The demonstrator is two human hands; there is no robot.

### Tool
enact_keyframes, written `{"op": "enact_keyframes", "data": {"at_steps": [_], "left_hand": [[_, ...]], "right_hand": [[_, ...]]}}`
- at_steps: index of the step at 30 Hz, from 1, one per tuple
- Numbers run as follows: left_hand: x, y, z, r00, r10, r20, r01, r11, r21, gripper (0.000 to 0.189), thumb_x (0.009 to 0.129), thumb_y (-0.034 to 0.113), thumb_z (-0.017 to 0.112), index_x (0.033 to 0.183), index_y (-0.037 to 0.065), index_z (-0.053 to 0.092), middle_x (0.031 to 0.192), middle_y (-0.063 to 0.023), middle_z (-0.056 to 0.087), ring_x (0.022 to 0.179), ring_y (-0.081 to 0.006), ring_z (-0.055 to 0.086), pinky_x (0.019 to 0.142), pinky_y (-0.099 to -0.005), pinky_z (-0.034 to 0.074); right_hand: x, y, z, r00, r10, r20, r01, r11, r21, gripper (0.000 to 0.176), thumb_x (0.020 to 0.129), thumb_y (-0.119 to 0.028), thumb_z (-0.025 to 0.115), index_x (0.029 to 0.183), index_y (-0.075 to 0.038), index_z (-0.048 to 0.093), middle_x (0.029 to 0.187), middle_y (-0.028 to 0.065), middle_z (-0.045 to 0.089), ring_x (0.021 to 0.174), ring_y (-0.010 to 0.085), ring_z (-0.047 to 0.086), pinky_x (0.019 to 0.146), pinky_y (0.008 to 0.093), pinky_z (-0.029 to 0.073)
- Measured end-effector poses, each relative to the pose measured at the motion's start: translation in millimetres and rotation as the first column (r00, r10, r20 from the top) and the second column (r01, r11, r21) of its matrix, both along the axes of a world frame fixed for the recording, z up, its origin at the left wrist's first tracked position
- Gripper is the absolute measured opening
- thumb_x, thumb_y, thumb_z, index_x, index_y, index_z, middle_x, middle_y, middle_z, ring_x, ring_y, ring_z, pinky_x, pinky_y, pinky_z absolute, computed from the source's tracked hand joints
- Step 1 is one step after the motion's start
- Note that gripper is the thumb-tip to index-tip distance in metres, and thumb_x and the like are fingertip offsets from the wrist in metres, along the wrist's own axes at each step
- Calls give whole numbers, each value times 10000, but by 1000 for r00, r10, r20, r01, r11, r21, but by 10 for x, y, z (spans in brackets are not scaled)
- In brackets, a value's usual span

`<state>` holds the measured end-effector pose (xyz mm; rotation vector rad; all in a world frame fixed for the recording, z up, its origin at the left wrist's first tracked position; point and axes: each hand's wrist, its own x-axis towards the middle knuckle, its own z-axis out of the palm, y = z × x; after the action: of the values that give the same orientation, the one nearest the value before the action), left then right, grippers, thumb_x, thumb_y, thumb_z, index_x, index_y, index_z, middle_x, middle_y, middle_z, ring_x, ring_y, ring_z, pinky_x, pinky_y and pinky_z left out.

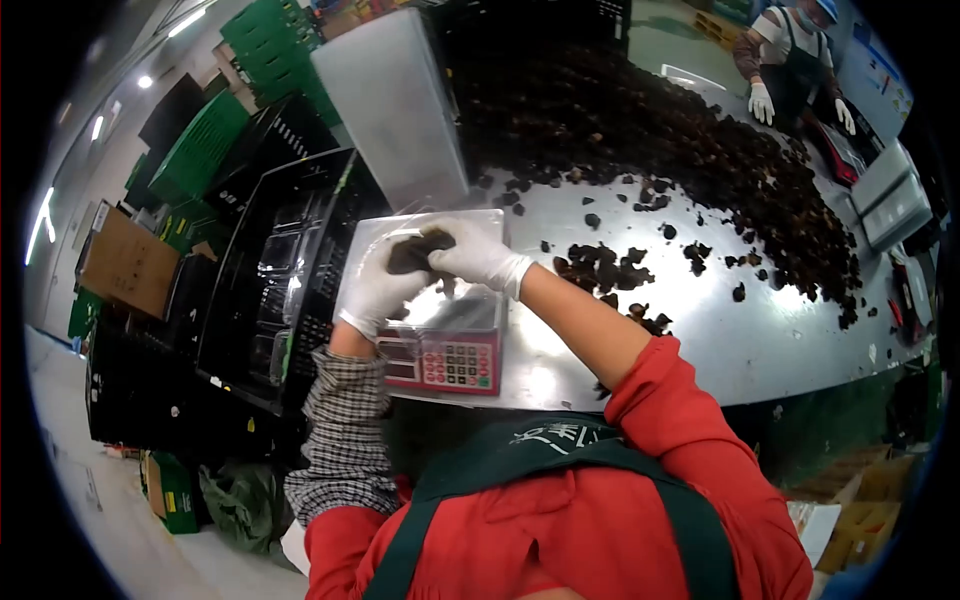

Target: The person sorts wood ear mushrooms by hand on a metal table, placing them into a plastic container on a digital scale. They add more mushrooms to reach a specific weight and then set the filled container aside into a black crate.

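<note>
My left hand [388, 278] and my right hand [472, 256], both in white gloves, come together above a digital scale [458, 366] with a red keypad panel. Between them is a clump of dark wood ear mushrooms [410, 254], with the fingers of both hands curled round it. Beneath my hands, something transparent and shiny lies over the scale's pan; its outline is hard to make out. Loose wood ear mushrooms [605, 268] lie on the metal table [545, 345] to the right of my right hand.
A tall stack of translucent trays [392, 105] stands behind the scale. On the left, a black crate [225, 335] holds transparent plastic boxes [283, 262]. A large mushroom heap [600, 115] covers the table's far side. Across it, a co-worker [795, 60] in white gloves stands by another scale [838, 152].
</note>
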<state>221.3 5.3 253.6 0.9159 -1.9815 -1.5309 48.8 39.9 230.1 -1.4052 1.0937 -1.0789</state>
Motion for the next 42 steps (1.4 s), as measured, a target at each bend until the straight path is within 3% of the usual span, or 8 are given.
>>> {"op": "enact_keyframes", "data": {"at_steps": [2, 4, 7, 11, 20, 31, 37, 42], "left_hand": [[79, 150, -491, 967, 241, -83, -249, 963, -104, 581, 700, 174, 736, 1219, -6, 545, 1088, -137, 614, 957, -190, 602, 834, -305, 502], [61, 97, -765, 902, 365, 230, -127, 735, -666, 858, 597, 365, 806, 1298, 4, 467, 1242, -231, 474, 1135, -387, 499, 960, -431, 443], [-11, 242, -513, 810, 332, 483, 11, 815, -579, 1045, 549, 394, 855, 1383, -2, 363, 1389, -279, 361, 1248, -432, 421, 1034, -417, 392], [123, 149, -447, 846, 258, 466, 69, 815, -576, 1085, 534, 395, 860, 1390, -33, 348, 1405, -318, 327, 1297, -436, 373, 1054, -410, 368], [667, -184, -5, 966, 123, 228, -13, 903, -430, 647, 731, 274, 761, 1271, 1, 530, 1327, -209, 510, 1244, -328, 481, 1019, -354, 401], [1675, -80, -297, 778, 621, -94, -604, 700, -380, 358, 830, 158, 701, 1132, -21, 631, 990, -93, 671, 819, -109, 620, 721, -226, 496], [1093, 58, -187, 837, 514, -187, -446, 443, -778, 250, 776, 43, 682, 1024, 18, 659, 1059, -142, 651, 992, -263, 612, 867, -332, 492], [468, 502, -382, 992, 74, -99, -124, 596, -793, 230, 739, 80, 717, 954, 19, 662, 923, -118, 654, 878, -274, 613, 789, -346, 497]], "right_hand": [[174, -97, -437, 972, -224, -73, 205, 957, -205, 430, 743, -117, 594, 1145, 33, 585, 1001, 199, 652, 902, 285, 652, 851, 342, 515], [137, -63, -631, 899, -267, -346, 175, 946, -274, 571, 742, -202, 612, 1261, 11, 508, 1271, 231, 514, 1175, 369, 498, 1003, 391, 412], [137, 40, -638, 625, -333, -706, 37, 916, -399, 625, 781, -276, 585, 1339, -46, 423, 1324, 198, 456, 1219, 355, 465, 992, 410, 427], [37, 173, -204, 594, -174, -785, 2, 977, -215, 567, 803, -267, 597, 1323, -100, 448, 1274, 183, 517, 1021, 371, 594, 892, 412, 485], [-528, 431, 8, 790, -376, -484, 304, 926, -224, 414, 870, -167, 595, 1266, -56, 551, 1121, 105, 650, 813, 200, 614, 749, 290, 511], [-963, 2336, -1128, 448, -295, -844, 562, 827, 10, 378, 742, -151, 717, 1081, -63, 574, 988, 145, 583, 875, 281, 626, 752, 370, 515], [-795, 2305, -1451, 519, -311, -796, 417, 905, -82, 194, 752, -42, 642, 931, -42, 568, 972, 168, 534, 858, 363, 561, 744, 405, 487], [-928, 2029, -1380, 527, -459, -715, 539, 831, -136, 137, 765, -29, 628, 883, -17, 559, 933, 161, 547, 875, 343, 562, 766, 392, 473]]}}
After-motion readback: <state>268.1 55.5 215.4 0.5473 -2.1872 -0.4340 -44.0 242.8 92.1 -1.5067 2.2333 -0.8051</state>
